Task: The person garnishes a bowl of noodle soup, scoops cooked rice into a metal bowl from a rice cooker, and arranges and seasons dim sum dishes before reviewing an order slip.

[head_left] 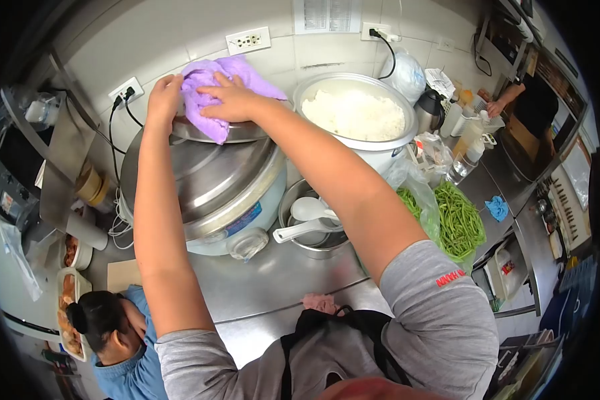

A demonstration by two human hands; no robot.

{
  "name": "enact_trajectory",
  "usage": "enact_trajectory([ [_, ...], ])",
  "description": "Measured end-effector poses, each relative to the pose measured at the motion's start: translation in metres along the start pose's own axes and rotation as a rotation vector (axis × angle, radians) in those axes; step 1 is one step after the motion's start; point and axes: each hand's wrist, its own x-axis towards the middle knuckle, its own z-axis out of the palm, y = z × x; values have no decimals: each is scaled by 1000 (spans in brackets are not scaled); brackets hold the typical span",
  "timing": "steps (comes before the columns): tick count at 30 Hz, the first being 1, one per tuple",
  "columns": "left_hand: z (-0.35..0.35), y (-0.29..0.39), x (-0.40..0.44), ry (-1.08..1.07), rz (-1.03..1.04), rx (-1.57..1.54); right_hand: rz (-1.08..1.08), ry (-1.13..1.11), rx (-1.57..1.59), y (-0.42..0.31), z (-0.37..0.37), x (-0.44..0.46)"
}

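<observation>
My left hand point(165, 103) is closed at the left edge of a purple cloth point(200, 77); its fingertips are partly hidden. My right hand point(232, 100) lies on the same cloth with its fingers spread. The cloth is draped over a round metal lid point(250, 132) near the wall. Just in front of that lid, the broad steel lid point(210, 173) of a large rice cooker point(247, 220) sits slightly tilted. Beside it, a metal pot point(323, 252) holds white ladles or rice paddles point(307, 229).
An open cooker of white rice point(353, 117) stands at the back. Green beans point(457, 220) in plastic bags, bottles point(470, 157) and a blue cloth point(497, 208) lie right. At lower left is a person in blue point(130, 340) near food trays point(70, 313); another person's arm point(507, 100) shows at right.
</observation>
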Motion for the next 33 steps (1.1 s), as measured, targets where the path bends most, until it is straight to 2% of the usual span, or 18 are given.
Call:
enact_trajectory([
  [1, 4, 3, -7, -34, -42, -45, -13, 21, 61, 3, 1, 0],
  [4, 17, -11, -5, -174, 95, 264, -36, 97, 184, 14, 3, -3],
  [7, 32, 7, -23, -174, 90, 676, -50, 177, 189, 22, 4, -11],
  [11, 39, 23, -40, -52, -24, 821, -164, 259, 147, 29, -12, -55],
  [12, 39, 26, -46, 38, -1, 895, -187, 283, 131, 30, -20, -78],
  [14, 37, 10, -46, 144, 138, 962, -199, 161, 124, 34, -43, -136],
  [16, 29, 5, -54, 182, 362, 872, -244, 160, 188, 43, -62, -202],
  [18, 34, 21, -79, 200, 660, 565, -92, 86, 370, 52, -81, -268],
  [19, 41, 50, -103, 129, 709, 478, -145, 239, 335, 68, -77, -301],
  [20, 50, 76, -131, 68, 749, 398, -73, 357, 373, 77, -75, -334],
  [21, 59, 83, -149, -81, 647, 84, -10, 470, 410, 86, -72, -370],
  [22, 85, 101, -174, -260, 532, -232, 196, 519, 438, 101, -71, -436],
  [25, 132, 146, -235, -349, 408, -269, 665, 632, 622, 118, -64, -548],
  [26, 148, 159, -253, -371, 367, -250, 726, 636, 592, 118, -72, -578],
  [28, 194, 170, -280, -388, 444, -347, 842, 611, 544, 108, -96, -625],
  [30, 235, 181, -314, -528, 452, -442, 836, 742, 598, 113, -111, -670],
  [33, 308, 191, -371, -479, 438, -511, 823, 881, 529, 133, -134, -745],
])
